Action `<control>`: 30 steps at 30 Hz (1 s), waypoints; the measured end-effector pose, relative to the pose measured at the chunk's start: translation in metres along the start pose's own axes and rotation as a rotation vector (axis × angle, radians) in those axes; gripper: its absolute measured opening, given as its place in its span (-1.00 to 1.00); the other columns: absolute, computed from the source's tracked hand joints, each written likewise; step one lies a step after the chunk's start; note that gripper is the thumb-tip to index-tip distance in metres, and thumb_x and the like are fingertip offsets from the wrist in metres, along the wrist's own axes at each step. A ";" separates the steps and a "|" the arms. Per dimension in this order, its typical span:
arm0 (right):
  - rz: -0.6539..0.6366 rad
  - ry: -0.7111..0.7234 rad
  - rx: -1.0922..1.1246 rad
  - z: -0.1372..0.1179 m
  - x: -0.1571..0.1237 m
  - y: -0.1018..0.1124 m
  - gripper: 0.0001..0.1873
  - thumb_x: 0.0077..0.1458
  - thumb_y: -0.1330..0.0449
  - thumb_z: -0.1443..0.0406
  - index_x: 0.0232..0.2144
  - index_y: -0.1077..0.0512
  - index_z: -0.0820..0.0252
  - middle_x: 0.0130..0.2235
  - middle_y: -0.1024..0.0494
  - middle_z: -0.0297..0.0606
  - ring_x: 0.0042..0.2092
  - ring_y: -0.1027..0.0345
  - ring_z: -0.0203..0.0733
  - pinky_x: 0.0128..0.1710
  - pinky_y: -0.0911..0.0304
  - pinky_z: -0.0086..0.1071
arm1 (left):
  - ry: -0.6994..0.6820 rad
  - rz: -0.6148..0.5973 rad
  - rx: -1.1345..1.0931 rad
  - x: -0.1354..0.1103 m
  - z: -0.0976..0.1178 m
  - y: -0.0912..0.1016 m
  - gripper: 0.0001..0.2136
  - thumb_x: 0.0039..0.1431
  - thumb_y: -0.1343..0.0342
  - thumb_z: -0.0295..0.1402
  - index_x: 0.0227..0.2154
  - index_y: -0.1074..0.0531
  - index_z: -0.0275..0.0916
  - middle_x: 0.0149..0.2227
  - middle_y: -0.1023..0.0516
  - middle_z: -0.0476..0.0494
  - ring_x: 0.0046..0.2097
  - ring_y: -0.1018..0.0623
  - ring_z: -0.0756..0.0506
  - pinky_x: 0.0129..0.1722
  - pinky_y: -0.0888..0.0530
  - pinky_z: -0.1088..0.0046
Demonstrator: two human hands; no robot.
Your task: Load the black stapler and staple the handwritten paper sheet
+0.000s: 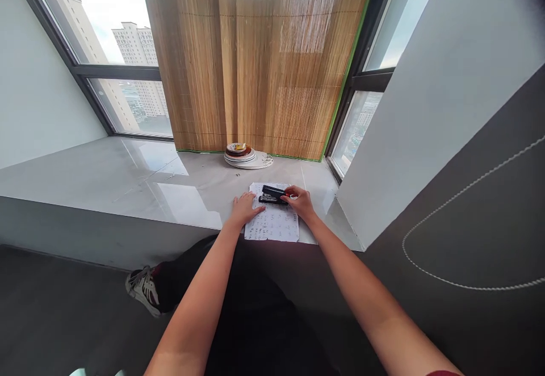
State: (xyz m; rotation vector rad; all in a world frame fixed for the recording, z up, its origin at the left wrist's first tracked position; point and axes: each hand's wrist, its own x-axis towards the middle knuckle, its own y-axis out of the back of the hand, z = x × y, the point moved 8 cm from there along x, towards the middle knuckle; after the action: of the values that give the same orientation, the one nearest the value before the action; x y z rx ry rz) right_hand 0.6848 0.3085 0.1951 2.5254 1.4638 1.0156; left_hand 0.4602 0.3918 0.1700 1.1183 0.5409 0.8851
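Observation:
A sheet of paper with handwriting (272, 225) lies on the window ledge, its near edge at the ledge's front. On its upper part is a black stapler (272, 192) with a bit of red at its right end, its jaws pointing left. My right hand (300, 201) grips the stapler at that right end with thumb and fingers. My left hand (246, 209) rests on the paper's left edge, fingers stretched out and thumb apart, beside the stapler. Whether there is more than one sheet I cannot tell.
Behind the paper, a stack of plates (242, 159) stands on the ledge (204, 180). A bamboo blind (255, 69) hangs in front of the window. To the right, a white wall (409, 97) slants in, and a beaded cord (426, 217) loops down.

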 end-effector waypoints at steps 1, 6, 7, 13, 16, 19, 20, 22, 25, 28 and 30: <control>0.001 -0.016 0.027 0.002 0.000 -0.001 -0.64 -0.07 -0.42 -0.02 -0.37 -0.56 0.09 -0.33 -0.66 -0.27 -0.28 -0.55 -0.07 -0.16 -0.47 -0.17 | -0.001 0.001 -0.003 0.000 0.000 0.000 -0.38 0.34 -0.11 0.04 0.33 -0.27 -0.15 0.48 -0.19 -0.31 0.51 -0.11 -0.31 0.46 0.05 -0.04; 0.031 -0.085 0.088 0.011 0.000 0.000 -0.60 -0.15 -0.46 -0.04 -0.56 -0.48 0.11 -0.34 -0.70 -0.19 -0.29 -0.58 -0.01 -0.20 -0.50 -0.16 | -0.001 0.048 -0.055 0.000 -0.003 0.001 -0.36 0.29 -0.17 0.04 0.31 -0.23 -0.16 0.43 -0.28 -0.37 0.46 -0.22 -0.29 0.45 0.03 0.01; 0.037 -0.084 0.081 0.011 -0.001 0.000 -0.60 -0.14 -0.45 -0.04 -0.57 -0.48 0.11 -0.34 -0.70 -0.18 -0.27 -0.60 0.02 -0.18 -0.51 -0.15 | 0.005 0.067 -0.075 0.001 -0.004 0.002 -0.33 0.27 -0.20 0.04 0.31 -0.22 -0.17 0.42 -0.30 -0.39 0.45 -0.25 -0.30 0.45 0.01 0.03; 0.022 -0.033 0.030 0.004 0.001 -0.003 -0.66 -0.05 -0.43 -0.01 -0.43 -0.53 0.11 -0.20 -0.71 -0.18 -0.10 -0.61 0.05 -0.01 -0.52 -0.06 | 0.072 0.149 -0.171 0.000 -0.009 0.011 -0.23 0.07 -0.38 0.00 0.25 -0.22 -0.18 0.30 -0.45 -0.37 0.32 -0.44 -0.37 0.30 -0.25 0.17; -0.105 0.083 -0.035 -0.006 0.004 -0.016 -0.43 -0.09 -0.50 0.06 -0.02 -0.54 0.07 0.05 -0.66 -0.17 0.08 -0.55 0.03 0.11 -0.45 -0.07 | 0.080 0.158 -0.170 0.000 -0.011 0.012 -0.25 0.05 -0.39 -0.01 0.22 -0.23 -0.16 0.27 -0.48 -0.34 0.29 -0.46 -0.37 0.28 -0.27 0.17; -0.237 0.126 -0.153 -0.007 0.004 -0.030 -0.46 -0.02 -0.48 0.19 0.04 -0.54 0.08 -0.08 -0.70 -0.22 -0.05 -0.59 -0.01 0.01 -0.46 -0.16 | 0.068 0.146 -0.192 -0.001 -0.011 0.011 -0.23 0.04 -0.41 -0.03 0.24 -0.24 -0.17 0.26 -0.49 -0.35 0.29 -0.47 -0.37 0.31 -0.28 0.13; -0.240 0.130 -0.184 -0.007 0.004 -0.031 -0.56 0.03 -0.44 0.23 -0.01 -0.57 0.08 -0.16 -0.70 -0.25 -0.12 -0.59 -0.04 -0.03 -0.46 -0.20 | 0.065 0.154 -0.211 -0.001 -0.010 0.011 -0.21 0.02 -0.43 -0.04 0.25 -0.24 -0.19 0.27 -0.47 -0.36 0.32 -0.43 -0.38 0.32 -0.27 0.11; -0.178 0.156 -0.214 -0.011 0.002 -0.026 -0.71 0.09 -0.38 0.28 -0.09 -0.60 0.09 -0.23 -0.70 -0.28 -0.20 -0.58 -0.07 -0.09 -0.45 -0.23 | 0.064 0.257 -0.287 -0.002 -0.007 0.020 -0.16 0.05 -0.42 -0.04 0.30 -0.20 -0.24 0.36 -0.35 -0.44 0.43 -0.28 -0.39 0.38 -0.22 0.10; -0.044 0.249 -0.256 -0.027 -0.005 -0.014 -0.76 0.18 -0.31 0.31 -0.08 -0.60 0.09 -0.11 -0.69 -0.21 -0.11 -0.56 -0.04 -0.05 -0.46 -0.20 | 0.052 0.538 -0.542 -0.008 0.003 0.039 -0.34 0.39 -0.09 -0.04 0.39 -0.11 -0.29 0.48 -0.12 -0.44 0.53 -0.08 -0.27 0.46 -0.15 0.16; -0.028 0.398 -0.326 -0.050 -0.015 -0.013 -0.72 0.31 -0.18 0.34 0.00 -0.58 0.03 0.02 -0.66 -0.19 0.06 -0.50 -0.02 0.08 -0.45 -0.13 | 0.141 0.579 -0.938 -0.004 0.004 0.035 -0.49 0.54 0.28 -0.12 0.42 -0.06 -0.22 0.47 -0.17 -0.34 0.45 -0.28 -0.17 0.40 -0.30 0.23; -0.071 0.507 -0.368 -0.062 -0.022 -0.018 -0.67 0.37 -0.10 0.37 0.04 -0.58 -0.01 0.07 -0.64 -0.21 0.13 -0.45 -0.03 0.17 -0.42 -0.09 | 0.242 0.472 -1.257 0.002 0.001 0.020 -0.50 0.55 0.34 -0.12 0.39 -0.11 -0.23 0.41 -0.28 -0.37 0.35 -0.44 -0.16 0.32 -0.43 0.25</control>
State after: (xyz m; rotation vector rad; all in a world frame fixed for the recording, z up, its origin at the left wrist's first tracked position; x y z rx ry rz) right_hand 0.6291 0.2840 0.2255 2.0326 1.2837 1.8125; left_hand 0.4556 0.3962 0.1894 -0.0400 -0.1588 1.4647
